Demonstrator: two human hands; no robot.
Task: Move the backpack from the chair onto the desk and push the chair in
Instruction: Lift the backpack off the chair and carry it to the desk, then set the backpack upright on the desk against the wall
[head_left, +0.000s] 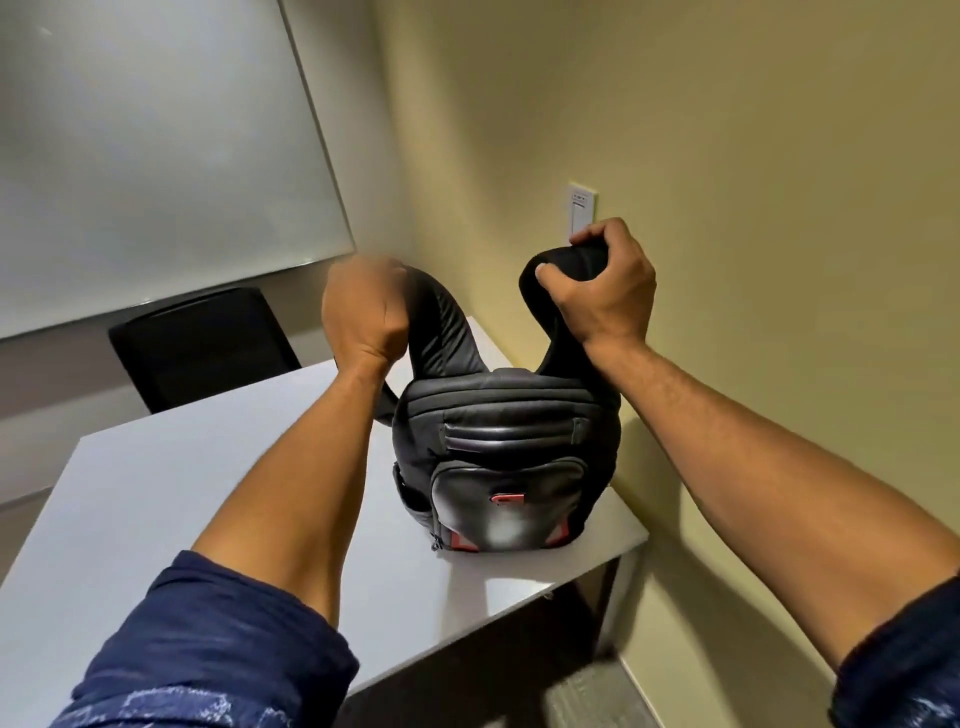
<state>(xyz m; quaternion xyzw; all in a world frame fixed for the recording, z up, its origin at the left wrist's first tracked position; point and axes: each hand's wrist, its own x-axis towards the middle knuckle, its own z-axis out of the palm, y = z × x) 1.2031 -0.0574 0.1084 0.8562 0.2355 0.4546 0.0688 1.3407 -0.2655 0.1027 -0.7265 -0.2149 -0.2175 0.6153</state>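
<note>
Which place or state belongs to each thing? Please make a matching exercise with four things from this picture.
Things:
1. backpack
2. left hand
3. chair
4. whiteboard

Places or states:
A. on the wall
B. standing on the desk, near its right edge
C. behind the far side of the desk
D. closed on a shoulder strap

Pairs: 1-B, 2-D, 3-C, 4-A

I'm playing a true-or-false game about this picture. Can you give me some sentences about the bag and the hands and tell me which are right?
1. The black padded backpack sits on the pale grey desk. True.
2. Both hands are empty. False: the left hand and right hand each grip a shoulder strap.
3. The backpack is near the desk's right corner. True.
4. The black chair holds the backpack. False: it stands behind the desk, apart from the backpack.
</note>
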